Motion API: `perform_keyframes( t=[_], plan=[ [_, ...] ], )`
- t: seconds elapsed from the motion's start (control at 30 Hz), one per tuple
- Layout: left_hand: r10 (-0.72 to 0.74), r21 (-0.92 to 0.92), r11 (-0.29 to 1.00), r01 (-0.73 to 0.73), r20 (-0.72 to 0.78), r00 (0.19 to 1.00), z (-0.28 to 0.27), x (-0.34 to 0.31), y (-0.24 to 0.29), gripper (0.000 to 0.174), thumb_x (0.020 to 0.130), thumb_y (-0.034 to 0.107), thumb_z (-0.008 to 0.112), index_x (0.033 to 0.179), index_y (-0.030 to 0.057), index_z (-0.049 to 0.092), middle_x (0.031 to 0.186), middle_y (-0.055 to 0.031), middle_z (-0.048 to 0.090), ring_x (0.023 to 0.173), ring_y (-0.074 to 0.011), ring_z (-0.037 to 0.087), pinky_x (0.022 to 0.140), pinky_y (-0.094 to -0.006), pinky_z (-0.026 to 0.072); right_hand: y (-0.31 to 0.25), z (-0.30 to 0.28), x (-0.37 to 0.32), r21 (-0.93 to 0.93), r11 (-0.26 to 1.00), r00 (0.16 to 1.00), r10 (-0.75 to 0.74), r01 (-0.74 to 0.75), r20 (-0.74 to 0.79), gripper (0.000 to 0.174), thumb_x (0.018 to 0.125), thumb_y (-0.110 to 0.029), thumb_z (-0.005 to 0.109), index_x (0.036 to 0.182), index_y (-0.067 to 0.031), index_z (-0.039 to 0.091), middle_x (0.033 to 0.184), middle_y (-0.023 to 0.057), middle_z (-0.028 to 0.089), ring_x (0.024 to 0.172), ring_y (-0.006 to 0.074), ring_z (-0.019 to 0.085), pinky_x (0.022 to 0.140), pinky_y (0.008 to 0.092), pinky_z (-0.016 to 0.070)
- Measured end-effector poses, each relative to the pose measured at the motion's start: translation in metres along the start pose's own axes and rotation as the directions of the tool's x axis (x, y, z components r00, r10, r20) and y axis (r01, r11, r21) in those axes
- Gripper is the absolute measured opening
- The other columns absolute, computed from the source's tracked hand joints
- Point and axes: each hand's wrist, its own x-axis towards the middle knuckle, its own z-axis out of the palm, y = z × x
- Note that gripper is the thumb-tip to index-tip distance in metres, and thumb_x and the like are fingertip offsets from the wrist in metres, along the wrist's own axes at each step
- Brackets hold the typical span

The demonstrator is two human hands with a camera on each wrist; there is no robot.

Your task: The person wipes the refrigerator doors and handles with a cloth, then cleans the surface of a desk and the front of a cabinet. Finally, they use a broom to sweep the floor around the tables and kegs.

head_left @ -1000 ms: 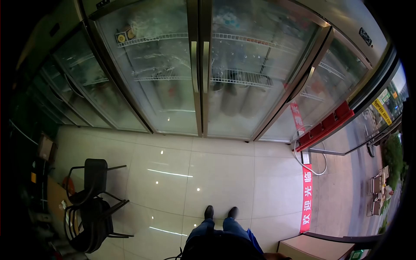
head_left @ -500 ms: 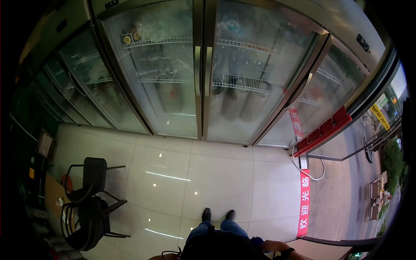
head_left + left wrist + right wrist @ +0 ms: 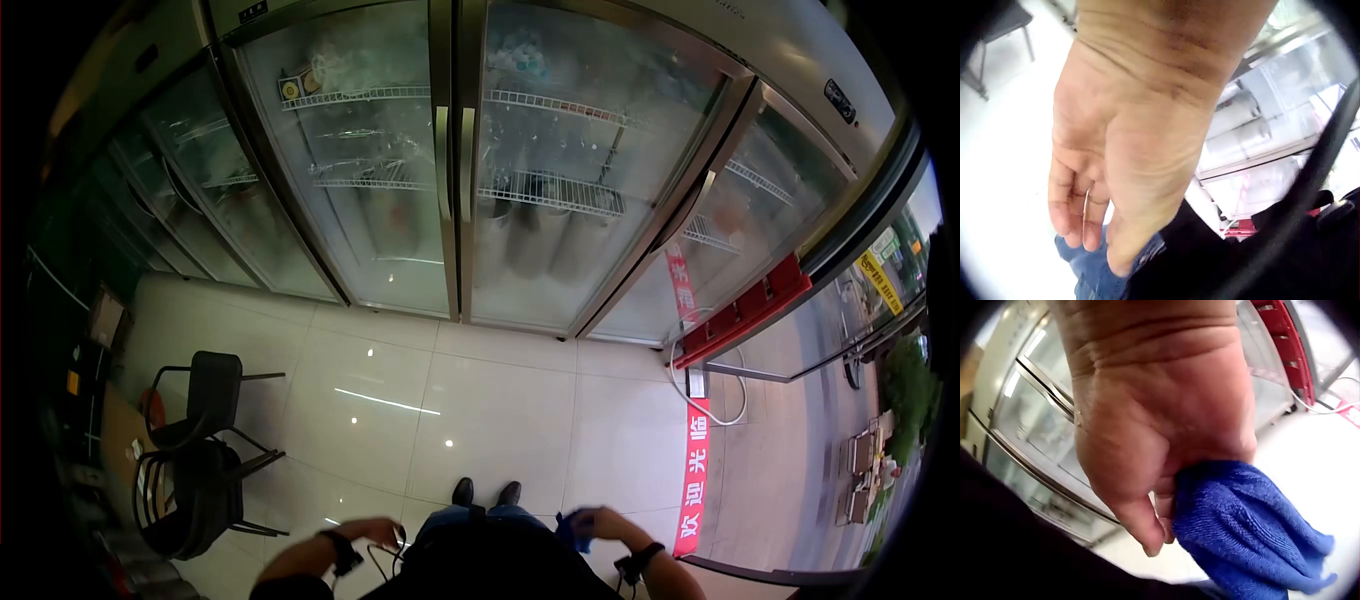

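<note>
Since both hands [image 3: 370, 530] rose in view | right one [image 3: 1163, 428] grips blue cloth [image 3: 1244, 525]

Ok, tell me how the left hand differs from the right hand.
The left hand looks empty; the right hand grips a blue cloth. The left hand's fingers show plainly; the right hand's are partly hidden by the cloth. Both have a dark wristband.
</note>
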Motion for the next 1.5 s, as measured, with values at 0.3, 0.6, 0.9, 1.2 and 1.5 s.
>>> perform_keyframes(
  t=[0.3,0.6,0.9,1.2,1.5],
  plan=[
    [0.581,0.450,0.809,-0.379,-0.512,0.632,-0.161,-0.002,0.359,0.093,0.067,0.029,0.083,0.140,0.0024,0.033,0.138,-0.0184,0.042,0.130,-0.0286,0.039,0.108,-0.0361,0.0310,-0.259,-0.150,0.058,0.457,0.692,0.827,-0.424,0.558,-0.368,0.059,0.081,0.011,0.055,0.136,-0.0062,0.041,0.129,0.0036,0.047,0.116,0.0130,0.046,0.098,0.0271,0.0383],
    [0.749,0.715,0.661,-0.228,-0.651,0.128,-0.331,0.020,0.415,0.020,0.072,0.011,0.073,0.089,0.0042,0.065,0.088,-0.0111,0.057,0.089,-0.0295,0.056,0.081,-0.0373,0.0446,-0.392,-0.251,0.162,0.369,0.300,0.470,-0.429,0.880,-0.771,0.060,0.080,0.014,0.049,0.136,-0.0020,0.038,0.127,0.0086,0.051,0.115,0.0185,0.051,0.099,0.0307,0.0409],
    [0.347,0.419,0.490,-0.764,-0.898,-0.269,-0.457,-0.026,0.395,0.026,0.087,0.000,0.060,0.111,-0.0010,0.050,0.100,-0.0063,0.058,0.093,-0.0113,0.056,0.084,-0.0227,0.0445,-0.385,-0.253,0.323,0.021,0.922,0.785,-0.317,0.386,-0.533,0.045,0.081,-0.001,0.061,0.125,-0.0043,0.051,0.111,0.0187,0.060,0.096,0.0258,0.061,0.081,0.0309,0.0486],
    [0.359,0.390,0.592,-0.705,-0.911,-0.203,-0.511,0.020,0.419,0.024,0.081,0.001,0.067,0.104,-0.0027,0.061,0.093,-0.0043,0.065,0.084,-0.0100,0.060,0.075,-0.0240,0.0480,-0.417,-0.272,0.389,-0.213,0.742,0.313,-0.500,0.635,-0.808,0.057,0.077,-0.004,0.069,0.129,-0.0055,0.044,0.110,0.0164,0.061,0.098,0.0282,0.062,0.084,0.0338,0.0493],
    [0.423,0.458,0.604,-0.653,-0.878,-0.225,-0.519,0.029,0.401,0.024,0.080,0.002,0.067,0.103,-0.0028,0.064,0.084,-0.0043,0.066,0.077,-0.0076,0.059,0.070,-0.0229,0.0490,-0.390,-0.268,0.426,-0.169,0.821,0.463,-0.464,0.546,-0.755,0.048,0.080,-0.001,0.065,0.123,-0.0065,0.045,0.108,0.0193,0.061,0.093,0.0337,0.064,0.078,0.0356,0.0527]
  ],
)
